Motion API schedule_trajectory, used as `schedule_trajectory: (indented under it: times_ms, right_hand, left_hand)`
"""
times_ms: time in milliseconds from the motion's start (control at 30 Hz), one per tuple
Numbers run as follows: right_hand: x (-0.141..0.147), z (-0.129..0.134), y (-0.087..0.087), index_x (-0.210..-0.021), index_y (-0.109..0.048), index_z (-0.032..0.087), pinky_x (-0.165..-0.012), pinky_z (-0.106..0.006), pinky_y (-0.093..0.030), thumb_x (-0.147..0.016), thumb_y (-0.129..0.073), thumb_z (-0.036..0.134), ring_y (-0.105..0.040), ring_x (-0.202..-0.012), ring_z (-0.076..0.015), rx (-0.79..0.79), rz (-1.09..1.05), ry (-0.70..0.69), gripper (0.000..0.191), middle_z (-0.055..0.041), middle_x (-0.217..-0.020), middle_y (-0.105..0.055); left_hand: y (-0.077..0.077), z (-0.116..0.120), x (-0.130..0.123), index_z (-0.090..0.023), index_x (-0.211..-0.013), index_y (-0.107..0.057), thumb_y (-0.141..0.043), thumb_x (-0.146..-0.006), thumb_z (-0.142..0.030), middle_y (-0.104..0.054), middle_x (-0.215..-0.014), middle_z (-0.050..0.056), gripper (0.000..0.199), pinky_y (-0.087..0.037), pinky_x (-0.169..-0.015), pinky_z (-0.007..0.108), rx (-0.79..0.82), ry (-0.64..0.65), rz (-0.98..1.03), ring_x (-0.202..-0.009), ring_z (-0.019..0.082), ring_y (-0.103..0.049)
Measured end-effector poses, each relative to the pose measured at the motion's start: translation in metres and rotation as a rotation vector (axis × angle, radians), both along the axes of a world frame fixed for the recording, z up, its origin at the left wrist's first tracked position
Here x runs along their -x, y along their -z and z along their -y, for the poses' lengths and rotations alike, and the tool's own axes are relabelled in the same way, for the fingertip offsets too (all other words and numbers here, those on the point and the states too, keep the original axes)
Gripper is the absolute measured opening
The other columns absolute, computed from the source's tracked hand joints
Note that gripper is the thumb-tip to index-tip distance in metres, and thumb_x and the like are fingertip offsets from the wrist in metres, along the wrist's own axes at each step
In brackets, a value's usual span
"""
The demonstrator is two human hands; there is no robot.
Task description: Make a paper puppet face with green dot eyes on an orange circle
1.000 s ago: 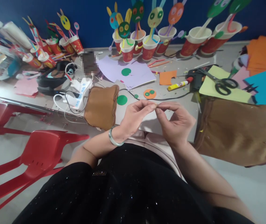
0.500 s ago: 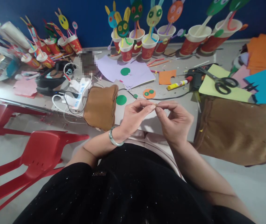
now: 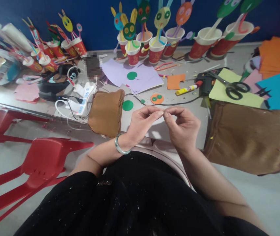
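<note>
My left hand [image 3: 142, 124] and my right hand [image 3: 182, 127] meet at their fingertips above the table's front part. Thumb and forefinger are pinched together on each; whatever lies between them is too small to make out. Just beyond the fingers is an orange paper disc [image 3: 157, 99] bearing two small green circles. A larger green paper circle [image 3: 127, 105] lies left of it, and a tiny green circle [image 3: 142, 101] sits between the two. A thin black cable [image 3: 174, 104] runs close past my fingertips.
Red paper cups [image 3: 156, 49] with paper animal faces line the back. Purple paper [image 3: 144, 82], a yellow marker [image 3: 186, 89] and scissors [image 3: 235, 90] lie on the table. Brown cushions [image 3: 106, 113] flank my hands. A power strip [image 3: 85, 98] is at left, red chairs [image 3: 44, 157] below it.
My right hand has shifted slightly left and turned a little. My left hand stays nearly in place, and the fingertips still meet.
</note>
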State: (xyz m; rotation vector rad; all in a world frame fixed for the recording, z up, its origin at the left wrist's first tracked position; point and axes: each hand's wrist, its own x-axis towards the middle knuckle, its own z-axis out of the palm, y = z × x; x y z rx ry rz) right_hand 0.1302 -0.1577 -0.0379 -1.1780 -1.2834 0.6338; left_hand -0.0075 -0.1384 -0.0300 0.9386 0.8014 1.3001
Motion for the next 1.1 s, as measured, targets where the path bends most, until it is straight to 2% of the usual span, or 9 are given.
schedule_trajectory:
  times_ms: [233, 333, 433, 567, 700, 900, 1100]
  right_hand:
    - [-0.001, 0.0, -0.002, -0.086, -0.074, 0.024, -0.086, -0.04, -0.063, -0.091, -0.082, 0.043, -0.074, -0.085, -0.0205, 0.109, -0.116, -0.046, 0.021, -0.0031, -0.088, -0.079]
    - [-0.001, -0.003, -0.002, -0.083, -0.072, 0.023, -0.081, -0.036, -0.062, -0.088, -0.085, 0.044, -0.072, -0.081, -0.0183, 0.153, -0.192, -0.074, 0.025, -0.0017, -0.084, -0.077]
    - [-0.003, -0.006, 0.0, -0.08, -0.07, 0.023, -0.075, -0.033, -0.059, -0.087, -0.085, 0.045, -0.068, -0.074, -0.0159, 0.212, -0.272, -0.126, 0.028, 0.0002, -0.078, -0.072]
    - [-0.005, -0.011, 0.0, -0.074, -0.067, 0.023, -0.071, -0.033, -0.056, -0.082, -0.087, 0.05, -0.061, -0.068, -0.0145, 0.274, -0.365, -0.224, 0.034, 0.0018, -0.07, -0.064]
    - [-0.004, -0.014, -0.003, -0.072, -0.066, 0.023, -0.068, -0.034, -0.054, -0.08, -0.088, 0.05, -0.057, -0.064, -0.0142, 0.319, -0.401, -0.306, 0.035, 0.0022, -0.067, -0.061]
    - [-0.003, -0.011, -0.002, -0.073, -0.069, 0.022, -0.066, -0.031, -0.053, -0.076, -0.091, 0.044, -0.06, -0.066, -0.0136, 0.305, -0.362, -0.228, 0.03, 0.0026, -0.069, -0.065]
    - [-0.005, -0.006, -0.004, -0.077, -0.073, 0.021, -0.071, -0.03, -0.056, -0.081, -0.088, 0.041, -0.064, -0.07, -0.0141, 0.258, -0.23, -0.174, 0.026, 0.0012, -0.073, -0.07]
  left_hand:
    - [-0.003, -0.001, 0.005, -0.024, -0.082, -0.083, -0.094, -0.078, -0.059, -0.08, -0.086, 0.002, 0.038, -0.06, -0.084, 0.033, -0.003, 0.059, -0.053, -0.082, 0.014, -0.07]
    - [-0.004, -0.005, 0.011, -0.023, -0.084, -0.084, -0.092, -0.081, -0.058, -0.081, -0.088, 0.004, 0.036, -0.06, -0.085, 0.032, -0.042, 0.086, -0.133, -0.084, 0.015, -0.071]
    - [-0.007, -0.01, 0.018, -0.022, -0.084, -0.084, -0.09, -0.084, -0.051, -0.081, -0.089, 0.004, 0.029, -0.058, -0.079, 0.029, -0.133, 0.114, -0.226, -0.083, 0.014, -0.071]
    - [-0.01, -0.015, 0.025, -0.022, -0.083, -0.083, -0.085, -0.09, -0.042, -0.078, -0.085, 0.003, 0.021, -0.048, -0.066, 0.028, -0.292, 0.104, -0.397, -0.077, 0.013, -0.066]
    - [-0.016, -0.019, 0.03, -0.023, -0.081, -0.08, -0.078, -0.094, -0.034, -0.076, -0.082, 0.003, 0.017, -0.05, -0.068, 0.03, -0.428, 0.079, -0.512, -0.077, 0.014, -0.065]
    - [-0.027, -0.021, 0.036, -0.023, -0.082, -0.079, -0.074, -0.095, -0.031, -0.075, -0.085, 0.004, 0.016, -0.053, -0.08, 0.033, -0.564, 0.102, -0.723, -0.083, 0.017, -0.067]
    - [-0.026, -0.022, 0.039, -0.022, -0.084, -0.076, -0.071, -0.096, -0.028, -0.074, -0.087, 0.004, 0.014, -0.052, -0.083, 0.035, -0.715, 0.053, -0.845, -0.085, 0.018, -0.067]
